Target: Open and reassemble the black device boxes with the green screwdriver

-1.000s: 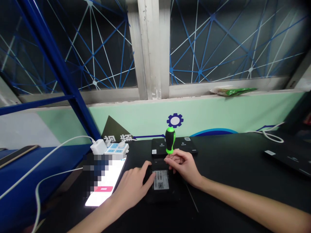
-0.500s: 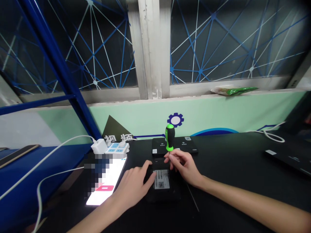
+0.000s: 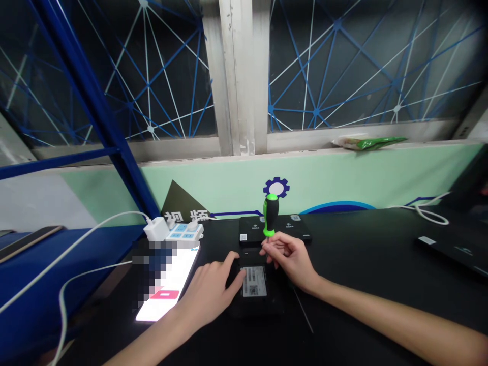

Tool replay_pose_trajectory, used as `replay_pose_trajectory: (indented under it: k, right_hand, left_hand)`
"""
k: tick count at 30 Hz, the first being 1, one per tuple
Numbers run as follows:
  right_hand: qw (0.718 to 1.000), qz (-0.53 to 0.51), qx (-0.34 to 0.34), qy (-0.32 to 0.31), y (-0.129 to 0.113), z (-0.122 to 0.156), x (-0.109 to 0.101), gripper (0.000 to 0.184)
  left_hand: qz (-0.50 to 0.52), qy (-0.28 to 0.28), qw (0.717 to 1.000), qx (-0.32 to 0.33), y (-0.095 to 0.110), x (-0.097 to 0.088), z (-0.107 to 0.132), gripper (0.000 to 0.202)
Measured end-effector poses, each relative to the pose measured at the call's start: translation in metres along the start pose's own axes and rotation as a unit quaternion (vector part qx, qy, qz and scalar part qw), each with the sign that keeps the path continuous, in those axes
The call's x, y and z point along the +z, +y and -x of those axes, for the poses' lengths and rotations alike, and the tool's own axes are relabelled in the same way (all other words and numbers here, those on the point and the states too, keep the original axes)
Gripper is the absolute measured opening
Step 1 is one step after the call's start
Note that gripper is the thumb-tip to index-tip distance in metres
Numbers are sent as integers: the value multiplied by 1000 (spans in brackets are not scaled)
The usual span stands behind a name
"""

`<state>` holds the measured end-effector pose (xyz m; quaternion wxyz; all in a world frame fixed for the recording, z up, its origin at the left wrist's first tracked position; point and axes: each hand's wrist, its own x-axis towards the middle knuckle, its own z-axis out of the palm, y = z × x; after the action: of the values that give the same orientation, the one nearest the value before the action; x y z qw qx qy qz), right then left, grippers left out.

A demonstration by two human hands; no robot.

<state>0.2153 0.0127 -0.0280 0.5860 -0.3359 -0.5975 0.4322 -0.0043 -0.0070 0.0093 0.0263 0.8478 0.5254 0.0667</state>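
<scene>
A screwdriver (image 3: 271, 214) with a black and green handle stands almost upright, handle at the top. My right hand (image 3: 293, 258) pinches it by the shaft just below the handle; the tip is hidden by my fingers. Beneath lies a flat black device (image 3: 256, 307) with a white printed label (image 3: 254, 281). Along its left side rests my left hand (image 3: 215, 285), fingers apart, thumb on the label's edge and index finger reaching toward the device's far end.
Behind the device lie black boxes (image 3: 293, 229). A lit phone (image 3: 168, 284) is at the left, near a white power strip (image 3: 185, 233) with plugs and cables. A thin dark rod (image 3: 304, 311) lies right of the device. Another black box (image 3: 453, 253) sits far right.
The screwdriver's handle has shifted slightly to the right, with my right hand still pinching the shaft. My left hand stays in place on the device.
</scene>
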Motion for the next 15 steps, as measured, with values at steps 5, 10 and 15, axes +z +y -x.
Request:
replay_pose_trajectory:
  k: [5, 10, 15]
  right_hand:
    - [999, 29, -37, -25, -3, 2, -1, 22]
    - [998, 31, -49, -24, -4, 3, -1, 25]
    - [998, 21, -59, -9, -5, 6, -1, 24]
  left_hand:
    - [-6, -2, 1000, -6, 1, -1, 0, 42]
    - [-5, -5, 1000, -5, 2, -3, 0, 43]
    - [3, -1, 1000, -2, 2, -3, 1, 44]
